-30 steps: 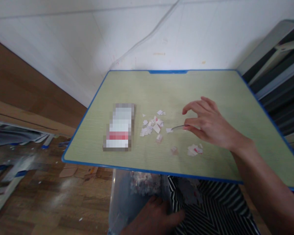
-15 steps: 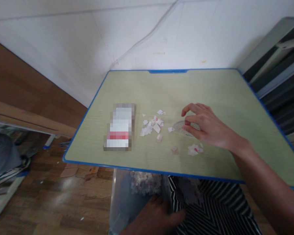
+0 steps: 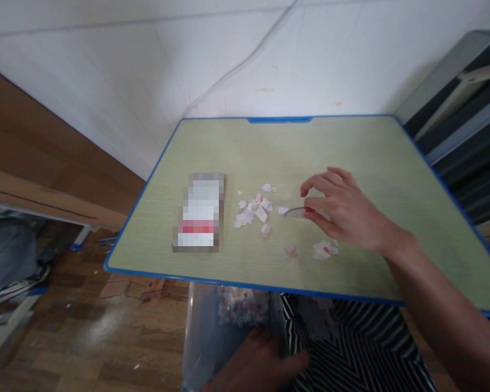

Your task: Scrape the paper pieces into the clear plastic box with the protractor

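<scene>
Since half a second ago, the clear curved plate (image 3: 296,210) has turned from showing its broad face to standing nearly edge-on, while the scrap pile (image 3: 255,209) has stayed put. Right of that pile, the right hand (image 3: 345,209) has its thumb and a fingertip pinched together on the plate, with the other fingers bent above. Between the pile and those fingertips lies a loose white scrap (image 3: 283,210) at the plate's tip; whether the two touch, I cannot tell. Just on the near side of the pile is a pinkish piece (image 3: 265,231), with a second pinkish bit (image 3: 291,250) farther to its right and nearer the viewer, and beyond that a red-marked cluster (image 3: 325,250). Left of the pile, well apart from the right hand, lies a pixelated rectangular object (image 3: 200,212) on the same green table (image 3: 310,152). Nearer the viewer than the pile, below the table's edge, the left hand (image 3: 265,359) is dark beside striped cloth (image 3: 363,343) and a clear bin (image 3: 188,332); whether it grips anything, I cannot tell.
</scene>
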`<state>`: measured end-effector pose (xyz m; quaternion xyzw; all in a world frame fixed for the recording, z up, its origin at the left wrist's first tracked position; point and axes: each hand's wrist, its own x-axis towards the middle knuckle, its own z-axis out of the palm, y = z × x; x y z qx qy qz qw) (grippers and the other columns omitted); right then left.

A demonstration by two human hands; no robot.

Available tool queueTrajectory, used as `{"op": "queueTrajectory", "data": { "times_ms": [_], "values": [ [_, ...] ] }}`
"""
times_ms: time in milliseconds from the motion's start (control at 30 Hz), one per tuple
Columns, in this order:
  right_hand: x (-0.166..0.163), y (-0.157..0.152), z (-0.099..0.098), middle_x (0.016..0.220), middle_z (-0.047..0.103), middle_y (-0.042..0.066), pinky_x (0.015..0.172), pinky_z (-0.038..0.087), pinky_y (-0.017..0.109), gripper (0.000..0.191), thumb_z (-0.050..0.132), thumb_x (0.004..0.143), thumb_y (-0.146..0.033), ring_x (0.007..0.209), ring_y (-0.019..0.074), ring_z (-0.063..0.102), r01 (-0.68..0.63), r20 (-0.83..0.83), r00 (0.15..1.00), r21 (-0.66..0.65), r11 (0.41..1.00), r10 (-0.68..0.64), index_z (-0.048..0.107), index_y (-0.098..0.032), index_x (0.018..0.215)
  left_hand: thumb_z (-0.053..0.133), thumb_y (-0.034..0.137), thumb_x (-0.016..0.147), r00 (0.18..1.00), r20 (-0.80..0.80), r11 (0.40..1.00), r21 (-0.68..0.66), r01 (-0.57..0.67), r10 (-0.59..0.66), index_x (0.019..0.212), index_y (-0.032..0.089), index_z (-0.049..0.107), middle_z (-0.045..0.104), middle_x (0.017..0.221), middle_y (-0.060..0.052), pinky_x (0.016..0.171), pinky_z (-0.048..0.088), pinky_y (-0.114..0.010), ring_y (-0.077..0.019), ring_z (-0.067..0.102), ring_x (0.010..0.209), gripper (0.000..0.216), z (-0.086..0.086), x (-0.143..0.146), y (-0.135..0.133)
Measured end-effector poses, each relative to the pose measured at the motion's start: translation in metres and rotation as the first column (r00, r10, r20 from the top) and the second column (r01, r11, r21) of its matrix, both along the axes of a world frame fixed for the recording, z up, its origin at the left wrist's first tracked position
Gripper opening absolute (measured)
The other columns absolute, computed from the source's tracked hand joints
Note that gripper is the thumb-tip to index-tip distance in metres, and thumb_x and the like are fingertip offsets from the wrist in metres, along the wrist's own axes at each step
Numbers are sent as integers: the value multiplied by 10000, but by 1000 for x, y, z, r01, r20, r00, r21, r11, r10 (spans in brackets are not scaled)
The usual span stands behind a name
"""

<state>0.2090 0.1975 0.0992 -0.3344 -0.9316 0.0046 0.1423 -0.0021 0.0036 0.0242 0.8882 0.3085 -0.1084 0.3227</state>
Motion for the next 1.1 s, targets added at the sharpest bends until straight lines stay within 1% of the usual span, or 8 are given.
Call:
{"op": "queueTrajectory", "data": {
  "times_ms": [67, 233, 333, 433, 667, 833, 967, 1100],
  "values": [
    [1, 1, 1, 998, 615, 86, 964, 327, 514, 210, 491, 885, -212, 926, 238, 554, 7, -4, 1000, 24, 1000, -7, 655, -199, 754, 599, 239, 943, 1000, -10, 1000, -8, 4, -4, 1311, 258, 443, 626, 975, -82, 760, 492, -372, -268, 605, 896, 401, 1, 0, 0],
    [6, 3, 4, 972, 606, 84, 903, 372, 479, 230, 487, 887, -226, 898, 238, 555, -29, 24, 999, 8, 1000, 29, 669, -201, 749, 623, 227, 926, 1000, -1, 1000, -7, 9, -9, 1302, 263, 448, 628, 976, -73, 756, 499, -362, -264, 611, 888, 417, 0, 0, 2],
    [7, 5, 4, 996, 601, 94, 900, 376, 471, 254, 479, 900, -252, 932, 251, 556, 28, 0, 1000, 56, 998, -28, 644, -191, 716, 608, 220, 934, 1000, 8, 1000, -5, 9, -9, 1298, 254, 455, 628, 985, -78, 764, 499, -370, -263, 610, 893, 396, 0, -1, 2],
    [4, 7, 1, 1032, 594, 109, 904, 378, 473, 258, 464, 916, -282, 976, 270, 548, 112, -39, 993, 99, 989, -108, 636, -185, 751, 615, 207, 928, 1000, 8, 1000, 0, -7, 7, 1303, 260, 456, 626, 1017, -88, 758, 498, -369, -269, 608, 910, 410, 0, -1, 1],
    [-5, 10, -10, 1028, 595, 112, 929, 359, 497, 234, 458, 914, -249, 957, 265, 540, 157, -55, 987, 93, 983, -153, 646, -186, 790, 587, 238, 944, 1000, 7, 999, 32, 2, -2, 1310, 261, 446, 618, 963, -66, 764, 484, -355, -253, 600, 890, 393, -2, 0, -1],
    [2, 11, -6, 1031, 593, 96, 952, 342, 505, 227, 474, 909, -243, 931, 241, 557, 29, -35, 999, 5, 1000, -29, 643, -192, 766, 603, 218, 934, 1000, 4, 1000, -3, 10, -10, 1304, 251, 459, 622, 1000, -80, 797, 482, -356, -247, 604, 910, 398, -1, 0, 1],
    [7, 11, 0, 1032, 587, 104, 973, 335, 512, 225, 478, 910, -267, 989, 262, 555, 90, -88, 992, 40, 995, -87, 632, -188, 766, 616, 235, 933, 1000, -4, 1000, -18, -3, 3, 1295, 257, 472, 627, 998, -84, 787, 488, -361, -257, 608, 910, 390, 2, 0, 2],
    [5, 10, -2, 1039, 581, 94, 976, 332, 514, 233, 463, 923, -277, 970, 247, 556, 90, -68, 994, 23, 996, -88, 612, -197, 763, 601, 233, 942, 1000, 6, 1000, -9, -5, 5, 1292, 247, 479, 630, 976, -85, 781, 491, -377, -264, 607, 901, 371, 1, 0, 1]
  ]
}}
